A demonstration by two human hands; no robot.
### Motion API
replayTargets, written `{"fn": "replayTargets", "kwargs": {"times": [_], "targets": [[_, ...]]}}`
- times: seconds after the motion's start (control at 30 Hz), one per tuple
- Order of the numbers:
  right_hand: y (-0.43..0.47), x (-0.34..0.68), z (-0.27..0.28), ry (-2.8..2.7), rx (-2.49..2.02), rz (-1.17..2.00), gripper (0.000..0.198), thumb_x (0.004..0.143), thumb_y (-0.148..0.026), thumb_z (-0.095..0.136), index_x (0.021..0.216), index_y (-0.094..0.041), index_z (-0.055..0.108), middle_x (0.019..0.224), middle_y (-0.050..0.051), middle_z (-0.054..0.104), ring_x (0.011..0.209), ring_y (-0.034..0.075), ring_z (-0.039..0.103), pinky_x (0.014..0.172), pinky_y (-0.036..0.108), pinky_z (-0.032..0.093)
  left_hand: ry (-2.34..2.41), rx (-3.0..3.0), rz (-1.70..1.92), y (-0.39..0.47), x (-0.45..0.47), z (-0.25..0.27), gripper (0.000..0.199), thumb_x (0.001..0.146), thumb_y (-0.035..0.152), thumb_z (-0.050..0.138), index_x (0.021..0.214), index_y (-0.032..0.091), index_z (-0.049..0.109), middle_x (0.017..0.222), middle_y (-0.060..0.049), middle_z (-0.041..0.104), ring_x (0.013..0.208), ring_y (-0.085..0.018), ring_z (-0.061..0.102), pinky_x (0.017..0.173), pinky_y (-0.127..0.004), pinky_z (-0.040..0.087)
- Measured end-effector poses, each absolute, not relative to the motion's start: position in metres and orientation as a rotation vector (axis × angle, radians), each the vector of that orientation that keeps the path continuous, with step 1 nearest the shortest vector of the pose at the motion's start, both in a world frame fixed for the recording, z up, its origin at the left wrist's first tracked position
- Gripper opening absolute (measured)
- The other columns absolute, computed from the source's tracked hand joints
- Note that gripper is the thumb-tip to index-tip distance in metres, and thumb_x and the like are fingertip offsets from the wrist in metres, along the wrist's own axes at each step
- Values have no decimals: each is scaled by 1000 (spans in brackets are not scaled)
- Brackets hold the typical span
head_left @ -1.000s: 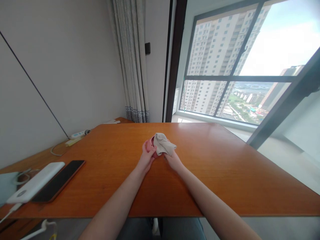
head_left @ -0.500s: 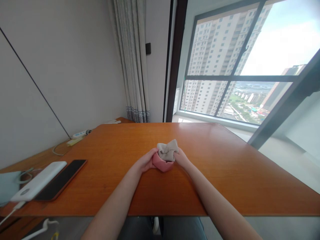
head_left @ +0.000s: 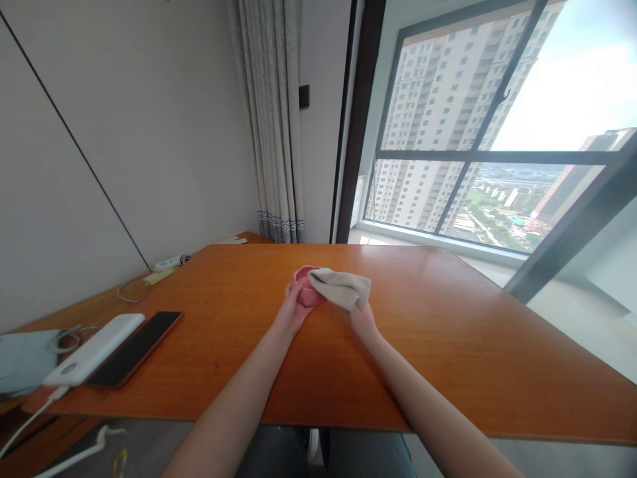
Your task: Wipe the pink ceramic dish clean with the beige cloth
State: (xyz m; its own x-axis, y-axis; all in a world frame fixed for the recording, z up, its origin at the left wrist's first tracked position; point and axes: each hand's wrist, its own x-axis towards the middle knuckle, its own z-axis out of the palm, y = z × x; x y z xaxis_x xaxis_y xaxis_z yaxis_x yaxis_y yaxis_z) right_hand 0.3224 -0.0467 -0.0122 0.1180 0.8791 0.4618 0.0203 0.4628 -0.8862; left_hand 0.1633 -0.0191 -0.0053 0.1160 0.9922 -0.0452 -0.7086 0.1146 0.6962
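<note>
A small pink bowl is gripped at its left side by my left hand, over the middle of the table. Its open top tilts upward, and I can see part of its inside. My right hand is closed on a grey-beige cloth. The cloth stretches leftward from those fingers, and its left end lies over the bowl's right rim. Most of my right fingers are hidden beneath the cloth.
The wooden table spans the view. On its left lie a dark phone and a white power bank with a cable. A light-blue item sits beside them. Behind, a power strip rests near the wall.
The cloth has come mostly out of the bowl and now stretches to the right with my right hand. My left hand has shifted the bowl slightly left and farther away. The view has turned slightly.
</note>
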Motion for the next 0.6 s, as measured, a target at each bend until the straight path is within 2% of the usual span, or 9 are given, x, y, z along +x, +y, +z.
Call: {"fn": "replayTargets", "kwargs": {"times": [0.07, 0.17, 0.3, 0.37, 0.47, 0.6], "targets": [[-40, 335, -13, -1087, -1004, 709, 42, 80, -42, 52, 116, -21, 57, 123, 7, 58, 120, 27, 48, 104, 43, 35, 583, 607, 1303, -21, 166, -7, 49, 77, 30, 64, 122, 25, 45, 122, -7, 57, 106, -22, 57, 84, -43, 51], [-31, 349, -19, -877, -1178, 702, 51, 81, -45, 49, 126, -20, 50, 133, 8, 50, 126, 27, 41, 107, 43, 31, 516, 657, 1169, -28, 173, -7, 48, 77, 30, 63, 122, 26, 46, 124, -8, 56, 110, -24, 55, 86, -46, 50], [-21, 349, -31, -897, -1255, 831, 56, 76, -49, 56, 121, -15, 54, 130, 13, 52, 125, 30, 43, 107, 45, 31, 433, 698, 1083, -38, 179, -4, 45, 80, 31, 61, 122, 23, 49, 126, -10, 54, 114, -26, 52, 90, -45, 48], [-19, 342, -35, -984, -1164, 865, 58, 75, -50, 58, 121, -17, 54, 131, 11, 52, 125, 29, 44, 108, 46, 30, 423, 703, 1110, -37, 179, -2, 44, 80, 32, 60, 122, 22, 49, 127, -11, 54, 115, -26, 52, 92, -44, 47], [-21, 330, -40, -1146, -1023, 884, 59, 74, -51, 59, 125, -24, 50, 135, 7, 48, 130, 26, 36, 111, 47, 23, 444, 695, 1234, -30, 176, -3, 48, 80, 35, 61, 124, 22, 47, 129, -11, 52, 116, -25, 51, 93, -43, 47], [-29, 316, -47, -1238, -1062, 857, 64, 73, -52, 60, 128, -23, 48, 139, 7, 44, 134, 26, 30, 113, 44, 18, 568, 642, 1484, -23, 174, -8, 68, 71, 26, 72, 129, 32, 37, 134, -6, 47, 113, -21, 53, 91, -38, 48]]}}
